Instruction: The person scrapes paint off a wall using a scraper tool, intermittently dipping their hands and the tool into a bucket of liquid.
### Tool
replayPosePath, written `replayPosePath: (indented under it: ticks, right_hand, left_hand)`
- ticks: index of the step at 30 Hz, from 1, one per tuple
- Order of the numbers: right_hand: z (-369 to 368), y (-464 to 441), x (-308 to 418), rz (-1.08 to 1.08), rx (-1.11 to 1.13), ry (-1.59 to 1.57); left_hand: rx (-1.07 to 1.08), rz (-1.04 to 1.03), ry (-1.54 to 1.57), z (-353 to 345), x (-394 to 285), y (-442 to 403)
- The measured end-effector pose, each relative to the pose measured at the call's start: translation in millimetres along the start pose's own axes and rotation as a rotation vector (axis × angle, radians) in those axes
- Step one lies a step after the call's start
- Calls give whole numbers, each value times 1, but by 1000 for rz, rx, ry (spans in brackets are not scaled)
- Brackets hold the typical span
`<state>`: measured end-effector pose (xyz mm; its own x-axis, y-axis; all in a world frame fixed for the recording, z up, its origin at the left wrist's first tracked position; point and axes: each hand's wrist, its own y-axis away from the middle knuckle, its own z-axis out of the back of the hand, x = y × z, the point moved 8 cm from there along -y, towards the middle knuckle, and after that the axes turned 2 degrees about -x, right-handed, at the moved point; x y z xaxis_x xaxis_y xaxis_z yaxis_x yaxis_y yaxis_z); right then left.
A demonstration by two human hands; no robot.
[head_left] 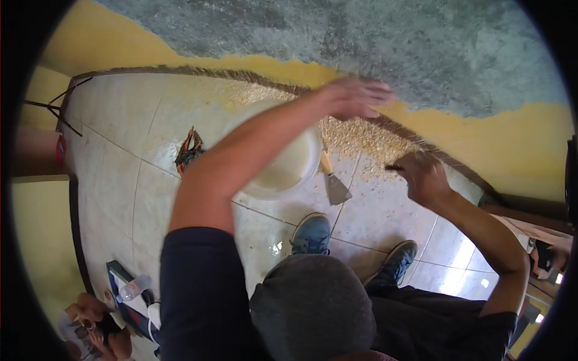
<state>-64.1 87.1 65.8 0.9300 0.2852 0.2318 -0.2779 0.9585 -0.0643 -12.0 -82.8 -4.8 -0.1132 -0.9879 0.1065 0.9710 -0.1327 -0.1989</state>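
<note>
Near the yellow strip at the wall's base, my left hand (359,98) is raised, blurred by motion, its fingers stretched out with nothing visible in them. My right hand (426,177) is closed in a fist over the floor by the wall. A short dark end pokes out of it; the rest is hidden. Under my left forearm stands a round white bucket (314,162) with cloudy liquid. Beside the bucket lies a scraper (338,189) with a wooden handle. Paint flakes (355,139) lie along the wall (373,42), whose surface shows bare grey above yellow paint.
A dark and orange crumpled object (190,149) lies on the tiles left of the bucket. Two blue shoes (312,233) stand below it. At lower left are a plastic bottle (135,288) on a small table and a seated person (99,325). A black stand (55,108) is at upper left.
</note>
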Motion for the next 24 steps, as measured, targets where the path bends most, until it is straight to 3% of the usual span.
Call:
replayPosePath:
  ticks: [2, 5, 7, 8, 10, 12, 13, 17, 20, 22, 23, 24]
  right_hand:
    - [-26, -24, -10, -297, 98, -196]
    - [-109, -43, -14, -501, 231, -517]
    - [-162, -49, 15, -532, 278, -544]
    - [-183, -50, 30, -517, 169, -672]
    - [-203, -49, 49, -474, 140, -541]
    - [-226, -47, 50, -403, 198, -253]
    - [-230, -46, 49, -470, 158, -128]
    - [-249, -47, 42, -517, 169, -230]
    - [-250, -48, 47, -553, 190, -285]
    - [-247, -50, 42, -565, 179, -296]
    - [-237, -52, 35, -589, 103, -238]
    - [-224, -55, 29, -604, 31, -181]
  left_hand:
    - [-21, 32, -44, 48, 1, 54]
    - [-339, 460, 153, 106, 18, 142]
    - [-515, 727, 246, 132, 21, 193]
    - [-597, 827, 275, 136, 23, 215]
    - [-603, 1013, 361, 132, 20, 252]
    - [-518, 1047, 306, 129, 7, 264]
    - [-524, 1064, 306, 130, 0, 263]
    - [-538, 1024, 323, 116, -20, 242]
    - [-105, 1063, 643, 60, -27, 212]
    - [171, 838, 459, 34, -41, 196]
    - [165, 832, 460, 22, -41, 194]
    - [416, 772, 417, -6, -48, 194]
